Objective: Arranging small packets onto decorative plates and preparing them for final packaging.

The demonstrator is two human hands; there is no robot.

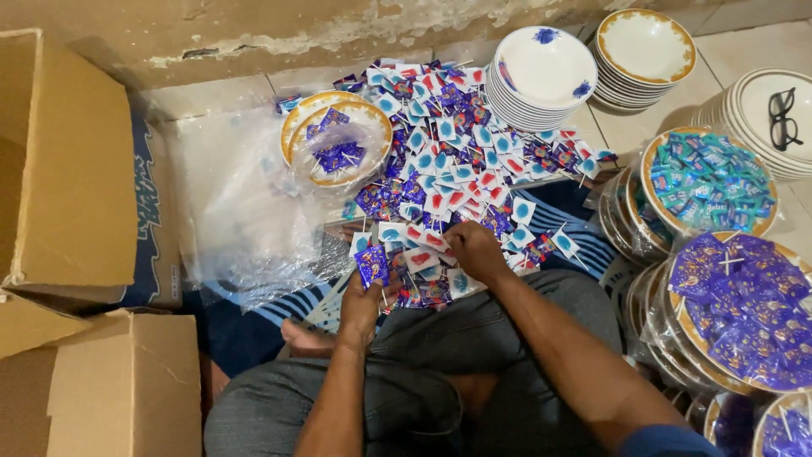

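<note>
My left hand (365, 298) holds a small bunch of wrapped lollipops, and the one that shows best is a purple lollipop (371, 265) standing up between my thumb and fingers, its thin white stick running down into my palm. The hand is closed around the sticks. My right hand (475, 250) rests on the near edge of the pile of lollipops (448, 161), fingers curled down and pinched among the wrappers; I cannot tell which single piece they have hold of. The two hands are near each other but apart, the left a little lower and closer to my knees.

The pile spreads over the floor in front of me, a mix of purple, blue-and-white and red-and-white wrappers with sticks pointing every way. At its far left edge sits a gold-rimmed plate (338, 140) covered in clear film, with a few purple lollipops inside. A sheet of clear plastic (237, 211) lies crumpled beside it, reaching toward the cardboard boxes (76, 169) on my left.

Beyond the pile stand a stack of white bowls with blue flowers (541, 72) and a stack of gold-rimmed plates (644, 46). To my right is a wrapped plate of teal sweets (706, 182), below it a wrapped plate of purple lollipops (744, 309), and on another stack of plates lies a pair of black glasses (782, 117).
</note>
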